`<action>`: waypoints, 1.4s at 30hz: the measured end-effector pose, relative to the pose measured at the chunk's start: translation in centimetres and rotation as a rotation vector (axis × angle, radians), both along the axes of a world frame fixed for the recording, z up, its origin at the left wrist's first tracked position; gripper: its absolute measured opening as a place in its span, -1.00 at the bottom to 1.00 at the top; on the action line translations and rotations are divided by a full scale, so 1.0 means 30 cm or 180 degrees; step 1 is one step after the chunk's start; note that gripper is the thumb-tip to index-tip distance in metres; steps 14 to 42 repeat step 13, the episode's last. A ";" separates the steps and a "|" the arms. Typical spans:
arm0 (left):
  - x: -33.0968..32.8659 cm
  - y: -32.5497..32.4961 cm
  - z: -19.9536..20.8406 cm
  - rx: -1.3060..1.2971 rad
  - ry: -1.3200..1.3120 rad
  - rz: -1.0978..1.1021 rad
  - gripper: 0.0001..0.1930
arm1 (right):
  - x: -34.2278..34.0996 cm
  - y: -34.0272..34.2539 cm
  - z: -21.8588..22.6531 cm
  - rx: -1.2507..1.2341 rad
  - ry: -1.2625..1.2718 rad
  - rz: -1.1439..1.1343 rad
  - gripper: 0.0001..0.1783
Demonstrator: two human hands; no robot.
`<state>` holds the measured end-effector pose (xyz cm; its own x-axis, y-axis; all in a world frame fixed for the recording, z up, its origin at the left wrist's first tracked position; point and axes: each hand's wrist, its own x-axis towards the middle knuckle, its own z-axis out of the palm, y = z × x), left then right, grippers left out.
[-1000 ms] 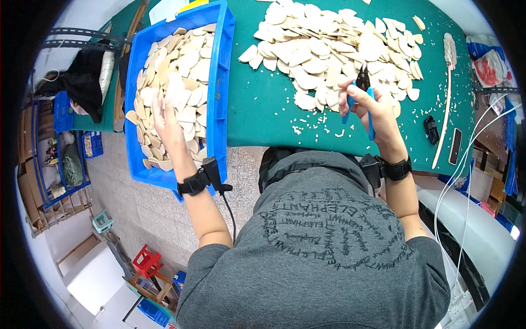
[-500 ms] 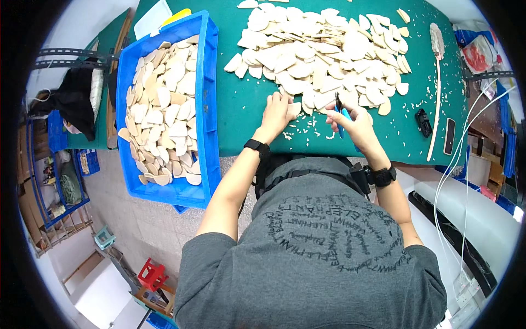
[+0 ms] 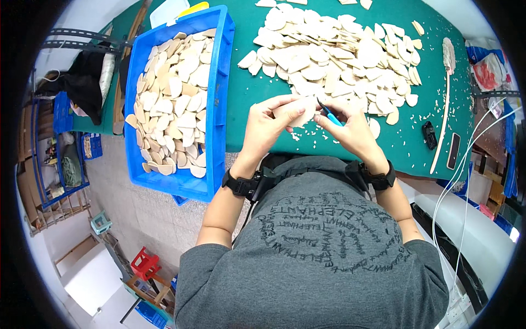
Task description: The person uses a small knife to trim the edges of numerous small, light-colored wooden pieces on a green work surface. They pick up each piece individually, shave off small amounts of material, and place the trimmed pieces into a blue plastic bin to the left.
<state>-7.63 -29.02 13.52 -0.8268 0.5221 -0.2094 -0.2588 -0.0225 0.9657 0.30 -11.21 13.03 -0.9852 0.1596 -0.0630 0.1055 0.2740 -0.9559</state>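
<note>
My left hand (image 3: 267, 123) holds a pale, flat wooden piece (image 3: 300, 113) above the near edge of the green table (image 3: 241, 82). My right hand (image 3: 350, 127) grips a small blue-handled tool (image 3: 330, 113) whose tip meets that piece. A large heap of similar wooden pieces (image 3: 334, 60) lies just beyond both hands. To the left, a blue crate (image 3: 222, 104) holds several more of the pieces. Both wrists wear black bands.
A long pale stick (image 3: 445, 104) lies at the table's right, with a small black object (image 3: 428, 135) and a dark flat bar (image 3: 453, 151) beside it. Small wood chips dot the green surface. White cables (image 3: 466, 181) hang at right. Blue shelving (image 3: 55, 148) stands far left.
My left hand left the blue crate, came across to the table centre, and now holds a wooden piece. My right hand with the tool has closed in on that piece.
</note>
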 end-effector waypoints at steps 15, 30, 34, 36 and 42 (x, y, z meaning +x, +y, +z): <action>0.011 0.002 0.037 -0.0474 0.0397 -0.0105 -0.72 | -0.002 0.010 0.015 0.0459 0.0233 0.0105 -0.77; 0.011 0.002 0.037 -0.0474 0.0397 -0.0105 -0.72 | -0.002 0.010 0.015 0.0459 0.0233 0.0105 -0.77; 0.011 0.002 0.037 -0.0474 0.0397 -0.0105 -0.72 | -0.002 0.010 0.015 0.0459 0.0233 0.0105 -0.77; 0.011 0.002 0.037 -0.0474 0.0397 -0.0105 -0.72 | -0.002 0.010 0.015 0.0459 0.0233 0.0105 -0.77; 0.011 0.002 0.037 -0.0474 0.0397 -0.0105 -0.72 | -0.002 0.010 0.015 0.0459 0.0233 0.0105 -0.77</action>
